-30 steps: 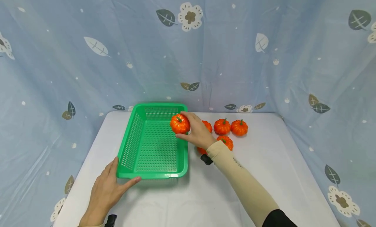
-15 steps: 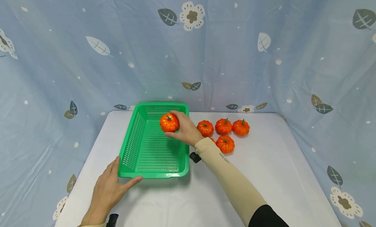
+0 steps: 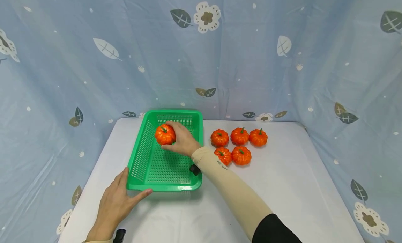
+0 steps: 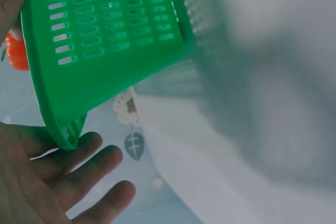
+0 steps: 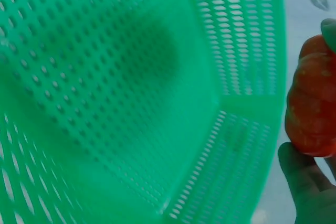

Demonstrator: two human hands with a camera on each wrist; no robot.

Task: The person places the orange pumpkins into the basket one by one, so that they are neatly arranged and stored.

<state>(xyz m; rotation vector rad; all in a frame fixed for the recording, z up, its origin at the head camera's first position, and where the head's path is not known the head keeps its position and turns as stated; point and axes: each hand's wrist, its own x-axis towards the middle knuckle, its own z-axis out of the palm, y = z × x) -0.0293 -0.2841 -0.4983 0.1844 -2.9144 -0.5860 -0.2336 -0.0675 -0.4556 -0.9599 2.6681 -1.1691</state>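
My right grip [image 3: 181, 140] pinched one orange pumpkin [image 3: 165, 134] above the green basket [image 3: 163, 188], where no others showed, my left grip [image 3: 113, 203] touched its corner with fingers extended, and five pumpkins [image 3: 239, 136] on the counter [image 3: 282, 173] seemingly remained to be moved.

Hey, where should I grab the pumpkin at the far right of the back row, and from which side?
Probably come from the right, gripping the pumpkin round its ribbed sides, thumb in front, fingers behind. It's rounded and sits stem up, with its right side open, while its neighbour crowds the left.
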